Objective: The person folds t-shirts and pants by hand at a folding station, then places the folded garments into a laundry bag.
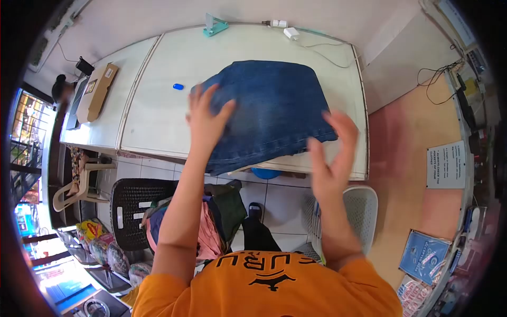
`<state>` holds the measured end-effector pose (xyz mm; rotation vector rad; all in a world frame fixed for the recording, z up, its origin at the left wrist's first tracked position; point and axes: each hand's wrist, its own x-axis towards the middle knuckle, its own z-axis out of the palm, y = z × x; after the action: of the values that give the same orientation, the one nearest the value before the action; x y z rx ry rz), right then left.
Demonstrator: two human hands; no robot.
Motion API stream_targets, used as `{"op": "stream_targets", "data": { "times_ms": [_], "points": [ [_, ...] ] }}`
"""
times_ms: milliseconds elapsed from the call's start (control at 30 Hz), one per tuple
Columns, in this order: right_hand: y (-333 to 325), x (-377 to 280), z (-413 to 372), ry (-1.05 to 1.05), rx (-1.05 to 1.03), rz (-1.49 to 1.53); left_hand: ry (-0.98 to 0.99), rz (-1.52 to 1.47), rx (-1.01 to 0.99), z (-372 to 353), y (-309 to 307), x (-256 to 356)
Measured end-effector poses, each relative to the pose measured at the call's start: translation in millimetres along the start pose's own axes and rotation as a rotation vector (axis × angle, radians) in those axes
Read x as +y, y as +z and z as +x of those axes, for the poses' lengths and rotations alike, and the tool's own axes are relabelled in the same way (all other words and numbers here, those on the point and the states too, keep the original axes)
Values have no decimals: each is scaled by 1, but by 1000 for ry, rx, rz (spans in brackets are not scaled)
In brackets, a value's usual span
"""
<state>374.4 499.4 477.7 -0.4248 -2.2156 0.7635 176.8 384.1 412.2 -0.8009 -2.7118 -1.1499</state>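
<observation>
A folded piece of blue denim point(269, 105) lies on the white table point(158, 116), its stitched hem toward me and one corner reaching over the front edge. My left hand point(207, 113) is at the denim's left side with fingers spread, overlapping its edge in this view. At the right side, my right hand point(334, 153) has thumb and fingers apart, close to the denim's right corner. Neither hand has anything in its grasp. A small blue object point(178, 86) rests on the table left of the denim.
A black basket point(127, 227) with clothes stands at my left, a pale basket point(364, 206) at my right. At the table's back are a teal stand point(215, 26) and a white charger point(291, 34). A cardboard box point(97, 92) lies far left, near a plastic chair point(87, 179).
</observation>
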Motion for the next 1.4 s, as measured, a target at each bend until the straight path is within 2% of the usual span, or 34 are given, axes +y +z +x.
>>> {"op": "stream_targets", "data": {
  "times_ms": [33,67,100,133,233,300,400,433,500,533,567,633,667,733,767,800,833,867,967,1000,1067,1233,1300,1400],
  "points": [
    [0,-4,24,-226,-7,-184,45,144,-75,4,2,27],
    [22,-5,43,-240,-81,-375,40,142,-73,9,12,33],
    [47,-2,63,-257,-150,-565,123,237,-75,17,21,36],
    [65,23,73,-262,-148,-561,208,335,-78,22,30,36],
    [119,117,70,-66,-455,-688,268,514,-18,7,84,1],
    [125,130,74,-61,-477,-697,270,572,51,5,100,0],
    [122,131,81,-63,-549,-699,279,563,-37,9,90,-2],
    [116,130,86,-79,-543,-695,273,568,-22,9,73,-2],
    [98,136,91,-61,-502,-863,26,468,-50,6,32,-5],
    [85,143,91,113,-468,-814,-89,438,143,2,24,-22],
    [70,154,92,283,-435,-763,-98,442,148,4,24,-45],
    [52,195,84,671,-470,235,-859,-1086,-359,2,33,-89],
    [44,228,75,679,-491,232,-848,-1158,-391,0,32,-92],
    [45,276,72,851,-571,276,-829,-1099,-339,8,28,-83],
    [45,260,68,858,-597,273,-817,-1033,-306,6,27,-81],
    [40,243,65,1010,-604,440,-845,-1032,-296,3,24,-80],
    [35,219,63,1160,-597,609,-866,-1150,-382,2,22,-80],
    [34,199,59,1172,-536,623,-875,-1271,-467,4,19,-82],
    [36,198,37,1235,-482,722,-979,-1275,-548,4,7,-90],
    [37,198,26,1237,-498,720,-989,-1277,-534,-2,3,-94],
    [39,190,-4,1237,-376,884,-943,-1398,-602,-17,-8,-101],
    [33,136,-64,1282,-381,1027,-941,-1428,-603,-63,-58,-116],
    [34,99,-76,1278,-376,1060,-925,-1390,-611,-74,-100,-118],
    [40,-3,-84,1156,-223,1083,-814,-1367,-564,-95,-180,-122]
  ]
}}
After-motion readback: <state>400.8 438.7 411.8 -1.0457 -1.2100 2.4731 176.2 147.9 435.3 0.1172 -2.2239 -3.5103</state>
